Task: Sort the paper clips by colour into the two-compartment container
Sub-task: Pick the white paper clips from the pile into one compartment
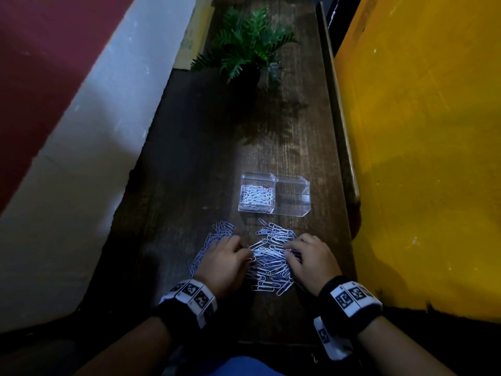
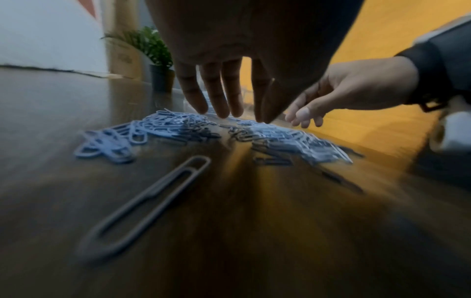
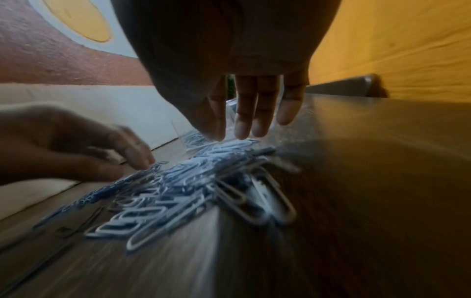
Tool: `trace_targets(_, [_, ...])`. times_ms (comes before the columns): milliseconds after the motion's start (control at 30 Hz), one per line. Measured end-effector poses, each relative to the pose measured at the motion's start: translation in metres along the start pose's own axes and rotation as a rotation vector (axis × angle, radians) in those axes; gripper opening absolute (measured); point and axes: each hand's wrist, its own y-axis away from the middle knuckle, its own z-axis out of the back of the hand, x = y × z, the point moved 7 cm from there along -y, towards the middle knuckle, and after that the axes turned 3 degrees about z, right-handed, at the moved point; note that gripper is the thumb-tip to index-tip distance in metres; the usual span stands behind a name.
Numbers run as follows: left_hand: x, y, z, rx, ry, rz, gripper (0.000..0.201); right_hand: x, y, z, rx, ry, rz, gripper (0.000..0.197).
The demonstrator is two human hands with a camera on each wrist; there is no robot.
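Note:
A clear two-compartment container (image 1: 274,210) stands on the dark wooden table. Its left compartment holds white paper clips (image 1: 256,195); the right compartment (image 1: 294,198) looks empty. In front of it lie a blue pile (image 1: 214,237) (image 2: 142,129) and a larger mixed white-and-blue pile (image 1: 271,259) (image 3: 203,181). My left hand (image 1: 227,257) (image 2: 229,113) hovers between the two piles, fingers pointing down at the clips. My right hand (image 1: 309,256) (image 3: 242,133) touches the right side of the mixed pile with straight fingers. One loose clip (image 2: 142,205) lies near my left wrist.
A potted fern (image 1: 249,50) stands at the table's far end. A yellow wall (image 1: 420,158) and a raised wooden edge (image 1: 339,118) border the table on the right. On the left is a white wall (image 1: 81,158). Cardboard (image 1: 189,36) leans at the far left.

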Motion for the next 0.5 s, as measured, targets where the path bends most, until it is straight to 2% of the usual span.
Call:
trace_targets(133, [-0.006,-0.021,-0.002,0.046,-0.063,0.029,0.031,0.013,-0.017,-0.006,0.093,0.063,0.023,0.024])
trace_targets(267, [-0.014,-0.033,-0.008,0.119,-0.134,0.034,0.035,0.016,-0.025,-0.012,0.165,0.089,0.013,0.014])
trace_targets(367, [-0.012,-0.034,-0.011,0.147,-0.133,0.077,0.033,0.013,-0.024,-0.011,0.158,0.049,-0.019,0.007])
trace_targets(500, [-0.007,-0.032,-0.011,0.149,-0.045,0.126,0.030,0.003,-0.022,-0.006,0.143,-0.020,-0.081,0.008])
